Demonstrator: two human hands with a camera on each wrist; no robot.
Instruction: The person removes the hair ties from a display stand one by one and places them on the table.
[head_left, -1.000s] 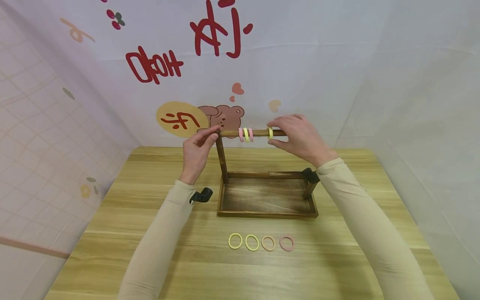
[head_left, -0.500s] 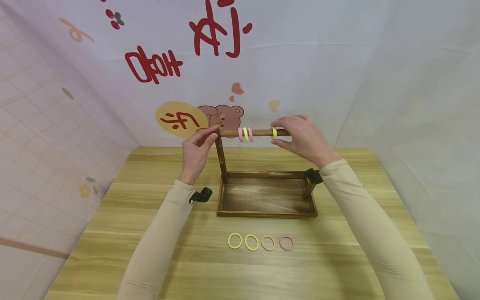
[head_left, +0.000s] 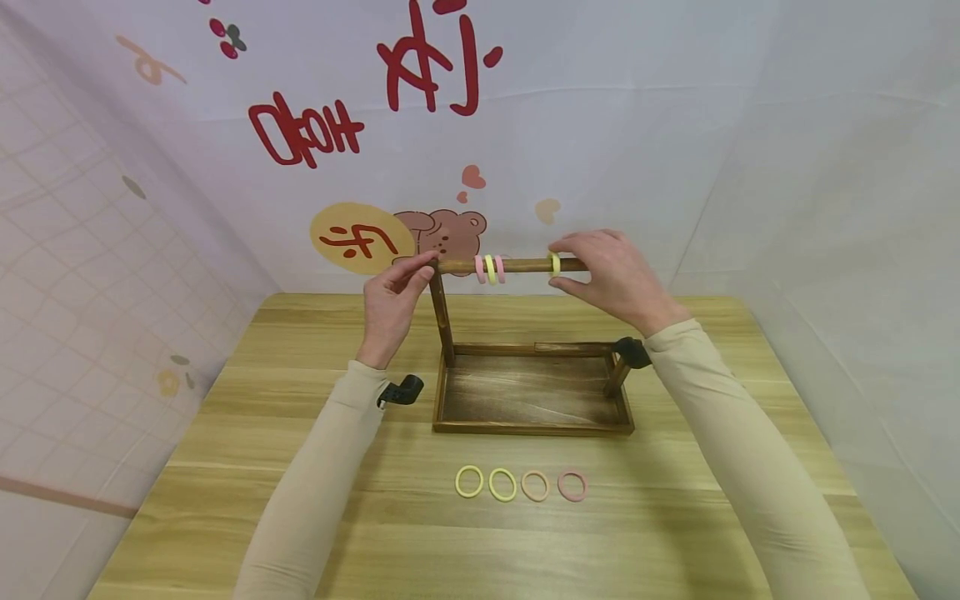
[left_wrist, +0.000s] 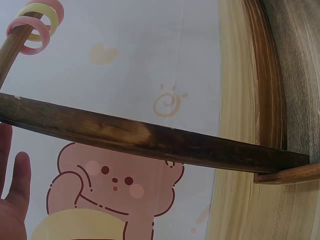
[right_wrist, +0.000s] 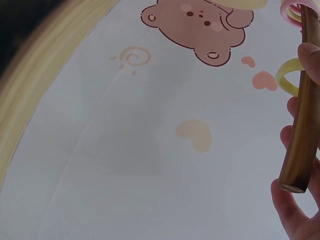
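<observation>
A dark wooden stand [head_left: 442,317] has a tall left post and a horizontal rod [head_left: 527,266] at its top. My left hand [head_left: 387,312] pinches the top of the post with thumb and fingertips. Toward the rod's free right end, my right hand [head_left: 622,279] pinches a yellow hair tie [head_left: 556,265] that encircles the rod. The right wrist view shows this yellow hair tie [right_wrist: 285,76] between thumb and fingers, with the rod's end [right_wrist: 292,188] beyond it. Left of it hang two pink hair ties [head_left: 479,269] with a yellow one [head_left: 491,269] between them.
The stand's shallow tray base [head_left: 534,429] sits on the wooden table [head_left: 360,517], with a short post [head_left: 617,379] at its right. In front lie several hair ties in a row, among them an orange one [head_left: 536,486] and a pink one [head_left: 572,486]. A printed curtain [head_left: 637,150] hangs behind.
My right hand has moved slightly right along the rod, and the pinched yellow hair tie has slid with it, farther from the other three. My left hand stays at the post.
</observation>
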